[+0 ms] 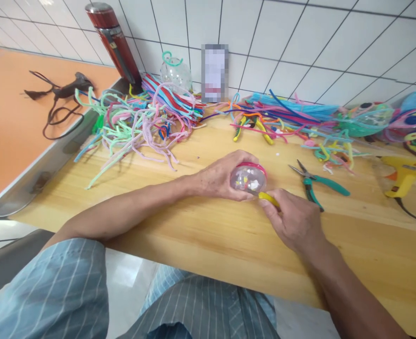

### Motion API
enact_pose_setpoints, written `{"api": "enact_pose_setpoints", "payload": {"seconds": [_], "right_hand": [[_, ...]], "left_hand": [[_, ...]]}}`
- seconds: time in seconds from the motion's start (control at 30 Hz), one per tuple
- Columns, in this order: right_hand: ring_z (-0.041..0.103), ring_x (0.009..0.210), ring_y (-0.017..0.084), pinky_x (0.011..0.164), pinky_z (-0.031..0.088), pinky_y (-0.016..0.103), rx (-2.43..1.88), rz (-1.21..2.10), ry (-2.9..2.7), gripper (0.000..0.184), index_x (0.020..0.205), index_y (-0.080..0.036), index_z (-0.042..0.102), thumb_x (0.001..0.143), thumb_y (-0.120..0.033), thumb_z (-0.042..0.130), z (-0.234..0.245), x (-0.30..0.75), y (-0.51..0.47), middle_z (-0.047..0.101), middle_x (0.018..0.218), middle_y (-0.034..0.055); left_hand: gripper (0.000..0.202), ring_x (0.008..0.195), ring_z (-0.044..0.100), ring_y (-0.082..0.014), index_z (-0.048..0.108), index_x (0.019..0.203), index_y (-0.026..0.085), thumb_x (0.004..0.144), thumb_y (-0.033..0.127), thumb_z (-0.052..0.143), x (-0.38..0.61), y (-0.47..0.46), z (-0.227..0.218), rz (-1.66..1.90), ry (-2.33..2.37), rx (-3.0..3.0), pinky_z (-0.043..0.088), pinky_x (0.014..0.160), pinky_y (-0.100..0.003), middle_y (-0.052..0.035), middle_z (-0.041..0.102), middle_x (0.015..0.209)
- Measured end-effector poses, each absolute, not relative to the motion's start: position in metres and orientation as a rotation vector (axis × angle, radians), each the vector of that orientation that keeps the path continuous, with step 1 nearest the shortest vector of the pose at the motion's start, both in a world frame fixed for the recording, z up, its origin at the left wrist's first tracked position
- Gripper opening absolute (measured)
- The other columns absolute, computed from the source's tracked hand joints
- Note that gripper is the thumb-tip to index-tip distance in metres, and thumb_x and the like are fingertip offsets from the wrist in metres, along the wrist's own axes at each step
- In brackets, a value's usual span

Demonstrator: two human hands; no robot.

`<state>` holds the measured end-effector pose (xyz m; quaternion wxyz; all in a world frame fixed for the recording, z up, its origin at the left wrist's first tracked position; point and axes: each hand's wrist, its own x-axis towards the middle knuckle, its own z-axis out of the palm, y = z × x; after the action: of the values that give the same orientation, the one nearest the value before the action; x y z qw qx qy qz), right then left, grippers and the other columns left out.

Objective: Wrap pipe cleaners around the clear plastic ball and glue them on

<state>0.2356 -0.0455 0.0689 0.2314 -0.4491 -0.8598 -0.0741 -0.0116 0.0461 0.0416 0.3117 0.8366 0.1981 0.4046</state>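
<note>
My left hand (225, 176) is wrapped round a clear plastic ball (247, 179) with a pink band along its top edge. Small white and yellow bits show through its wall. In my right hand (298, 216) is a yellow-handled tool (268, 198). Its front end reaches the ball's lower right edge, and I cannot make out the tip or whether it touches. Just right of both hands lie long-nose pliers (310, 181) with teal grips, their jaws slightly apart.
Fuzzy pipe cleaners (148, 125) lie heaped at back left, more (292, 108) at back right. A yellow glue gun (405, 174) lies far right. Along the wall stand a red flask (114, 44), another clear ball (176, 73) and a phone (214, 73). A black corded tool (68, 89) rests on the orange surface.
</note>
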Motion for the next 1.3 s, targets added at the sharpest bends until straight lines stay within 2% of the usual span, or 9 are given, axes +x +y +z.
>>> {"api": "enact_pose_setpoints", "payload": {"seconds": [0.1,0.17,0.27,0.5,0.83,1.07,1.3], "right_hand": [[0.064,0.061,0.017,0.061,0.037,0.030,-1.253,-0.174,-2.353,0.033,0.092,-0.022,0.068,0.112,-0.040,0.049,0.068,0.237,-0.046,0.069,0.067,0.0003],[0.065,0.062,0.017,0.062,0.038,0.030,-1.263,-0.163,-2.338,0.031,0.093,-0.023,0.069,0.111,-0.039,0.050,0.068,0.237,-0.045,0.070,0.069,0.0003],[0.067,0.063,0.017,0.063,0.039,0.030,-1.247,-0.180,-2.346,0.030,0.096,-0.022,0.069,0.112,-0.038,0.049,0.070,0.238,-0.045,0.072,0.070,0.0009],[0.061,0.058,0.016,0.060,0.035,0.031,-1.243,-0.224,-2.387,0.039,0.087,-0.022,0.065,0.114,-0.041,0.045,0.071,0.242,-0.047,0.069,0.068,0.0005],[0.067,0.063,0.016,0.062,0.040,0.030,-1.207,-0.265,-2.329,0.030,0.092,-0.020,0.068,0.112,-0.035,0.053,0.064,0.235,-0.048,0.072,0.073,0.0010],[0.062,0.057,0.015,0.057,0.039,0.031,-1.207,-0.302,-2.258,0.031,0.095,-0.016,0.068,0.113,-0.035,0.051,0.061,0.226,-0.051,0.069,0.069,0.0010],[0.065,0.060,0.017,0.057,0.041,0.030,-1.314,-0.218,-2.177,0.034,0.097,-0.017,0.069,0.114,-0.039,0.049,0.055,0.219,-0.057,0.071,0.072,0.0018]], "left_hand": [[0.070,0.153,0.053,-0.0377,0.061,0.145,0.026,0.084,0.049,0.088,-0.010,0.042,0.037,1.073,0.543,2.244,0.048,0.125,-0.061,-0.0176,0.065,0.148],[0.078,0.160,0.044,-0.0390,0.059,0.149,0.029,0.082,0.055,0.090,-0.006,0.039,0.029,1.101,0.569,2.255,0.043,0.129,-0.065,-0.0177,0.061,0.153],[0.093,0.156,0.048,-0.0390,0.056,0.153,0.026,0.075,0.062,0.093,0.001,0.036,0.019,1.207,0.593,2.237,0.047,0.126,-0.063,-0.0203,0.061,0.152],[0.086,0.142,0.060,-0.0346,0.060,0.149,0.026,0.078,0.065,0.089,0.005,0.035,0.018,1.240,0.647,2.220,0.053,0.121,-0.058,-0.0175,0.064,0.143],[0.076,0.140,0.060,-0.0321,0.064,0.146,0.026,0.082,0.059,0.088,0.004,0.033,0.017,1.257,0.621,2.169,0.054,0.120,-0.053,-0.0152,0.062,0.141],[0.073,0.139,0.061,-0.0315,0.065,0.145,0.024,0.084,0.055,0.088,0.006,0.030,0.014,1.339,0.634,2.138,0.054,0.119,-0.050,-0.0157,0.063,0.139],[0.070,0.139,0.061,-0.0312,0.065,0.145,0.023,0.086,0.053,0.087,0.008,0.026,0.012,1.368,0.652,2.121,0.055,0.118,-0.049,-0.0162,0.060,0.140]]}}
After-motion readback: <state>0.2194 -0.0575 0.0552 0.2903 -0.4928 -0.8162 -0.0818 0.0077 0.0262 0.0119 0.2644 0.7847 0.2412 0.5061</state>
